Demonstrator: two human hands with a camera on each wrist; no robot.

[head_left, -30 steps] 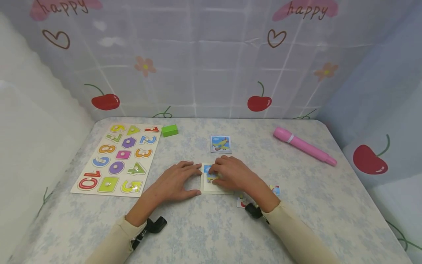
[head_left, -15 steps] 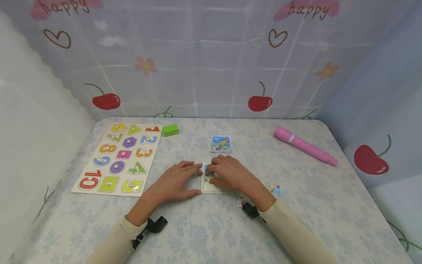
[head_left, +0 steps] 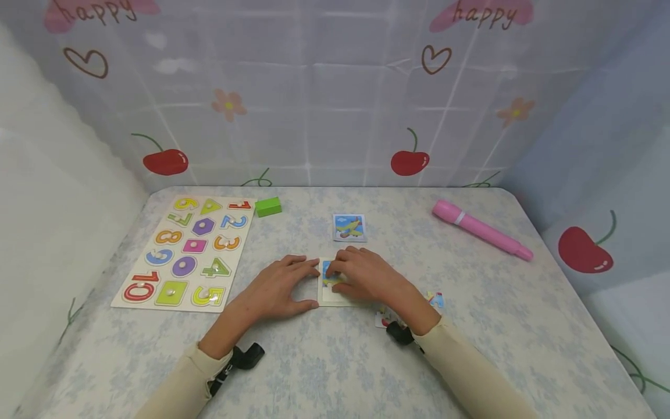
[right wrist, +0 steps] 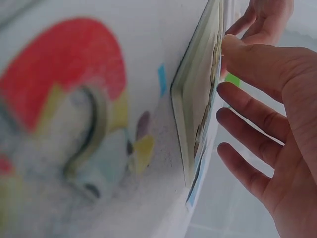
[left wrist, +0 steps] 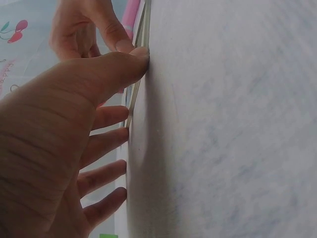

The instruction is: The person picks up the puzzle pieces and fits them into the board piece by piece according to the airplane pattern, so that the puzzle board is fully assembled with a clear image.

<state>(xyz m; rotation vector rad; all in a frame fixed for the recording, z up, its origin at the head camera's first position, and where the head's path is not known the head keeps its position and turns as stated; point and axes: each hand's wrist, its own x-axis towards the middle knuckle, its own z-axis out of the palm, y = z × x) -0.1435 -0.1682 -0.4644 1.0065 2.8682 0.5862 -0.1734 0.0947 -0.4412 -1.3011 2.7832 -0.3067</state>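
A small cream puzzle tray (head_left: pixel 337 303) lies at the middle of the table, with blue and yellow jigsaw pieces (head_left: pixel 326 282) in its left part. My left hand (head_left: pixel 280 288) rests on the table at the tray's left side, thumb and fingertips spread along that edge. Over the tray, my right hand (head_left: pixel 367 276) touches the pieces with its fingertips and thumb, covering much of them. Loose jigsaw pieces (head_left: pixel 437 299) lie by the right wrist, partly hidden under the forearm; one with a red shape (right wrist: pixel 64 64) fills the near side of the right wrist view.
A printed airplane picture card (head_left: pixel 349 228) lies behind the tray. At left is a board of number and shape pieces (head_left: pixel 191 262), with a green block (head_left: pixel 268 206) at its far corner. A pink wand-like stick (head_left: pixel 481 230) lies at back right.
The right hand has shifted slightly left over the tray, with small finger movements on the pieces. The left hand keeps its place at the edge.
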